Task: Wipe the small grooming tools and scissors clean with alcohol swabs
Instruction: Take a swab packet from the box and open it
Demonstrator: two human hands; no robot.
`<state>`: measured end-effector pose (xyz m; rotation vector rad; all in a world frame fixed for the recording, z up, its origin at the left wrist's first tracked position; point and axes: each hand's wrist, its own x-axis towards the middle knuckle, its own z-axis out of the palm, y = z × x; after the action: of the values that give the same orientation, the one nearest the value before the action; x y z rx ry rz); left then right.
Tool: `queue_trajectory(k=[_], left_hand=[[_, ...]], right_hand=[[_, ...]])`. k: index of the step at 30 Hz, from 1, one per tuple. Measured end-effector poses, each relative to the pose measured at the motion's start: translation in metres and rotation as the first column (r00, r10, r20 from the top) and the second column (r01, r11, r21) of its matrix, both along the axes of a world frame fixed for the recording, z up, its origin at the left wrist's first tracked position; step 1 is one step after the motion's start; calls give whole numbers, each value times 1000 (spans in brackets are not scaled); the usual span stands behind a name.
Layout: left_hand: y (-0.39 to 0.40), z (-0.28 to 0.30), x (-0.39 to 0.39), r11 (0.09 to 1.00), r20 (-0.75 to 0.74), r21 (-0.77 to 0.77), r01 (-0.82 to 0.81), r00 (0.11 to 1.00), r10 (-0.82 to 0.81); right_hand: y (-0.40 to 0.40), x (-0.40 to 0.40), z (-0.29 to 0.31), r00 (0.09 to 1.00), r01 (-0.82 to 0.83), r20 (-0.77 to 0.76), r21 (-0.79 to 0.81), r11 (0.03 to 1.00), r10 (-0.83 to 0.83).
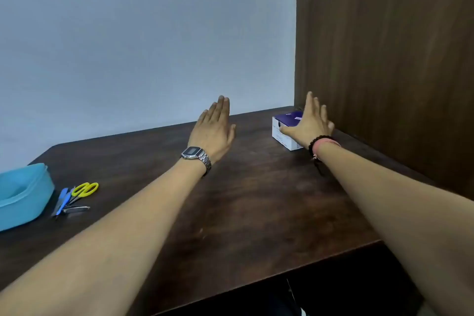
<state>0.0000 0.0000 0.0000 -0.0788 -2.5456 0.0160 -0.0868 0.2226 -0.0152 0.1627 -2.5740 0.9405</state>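
Yellow-handled scissors (83, 190) lie at the far left of the dark wooden table (256, 200), beside a blue-handled tool (62, 199) and silver nail clippers (76, 209). A white and purple box (283, 129) stands at the back right of the table. My right hand (309, 124) is stretched out flat with fingers apart, over the box's near side, its thumb against the box front. My left hand (214, 131) hovers flat over the table's middle, fingers together and extended, holding nothing. It wears a silver watch.
A light blue plastic container (23, 195) sits at the left edge, next to the tools. A brown wooden panel (384, 59) rises along the right side, and a pale wall (141, 46) runs behind the table. The table's front edge is near me.
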Motion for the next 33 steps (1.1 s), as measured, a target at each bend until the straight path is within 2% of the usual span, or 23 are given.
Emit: queue_trajectory(k=[4,8,10,12,16,19,25,30,33], left_hand=[[-1,-18,3,998,7,47,28,1000,-29],[-19,-27,11,998,40,-13,59,997,-59],[-33,-27,16,997,51,-42,58,997,-56],[-49,-24,23,997,36,-34,69,997,-67],[-84,-17,45,997,-27,-34,76,997,-77],[-101,-15,59,992,-86,-70,105,990,-111],[-101,-25,69,980,-147,-68,187,970,-195],[-85,-18,71,985,-61,-48,166,984,-169],[-80,-20,67,985,-76,-42,168,982,-171]], right_hand=[[2,-9,-26,991,75,123,-133,988,-59],[-10,-17,-28,998,60,22,-229,971,-56],[-22,-19,-27,1000,-13,-4,-241,970,13],[-41,-15,-24,985,-169,-26,-252,953,168],[-89,3,-14,831,-540,-22,-277,795,556],[-117,21,-16,718,-676,-32,-270,686,695],[-125,44,-28,584,-800,-22,-184,571,812],[-114,45,-24,534,-820,9,-236,521,845],[-105,43,-24,515,-830,49,-220,512,856]])
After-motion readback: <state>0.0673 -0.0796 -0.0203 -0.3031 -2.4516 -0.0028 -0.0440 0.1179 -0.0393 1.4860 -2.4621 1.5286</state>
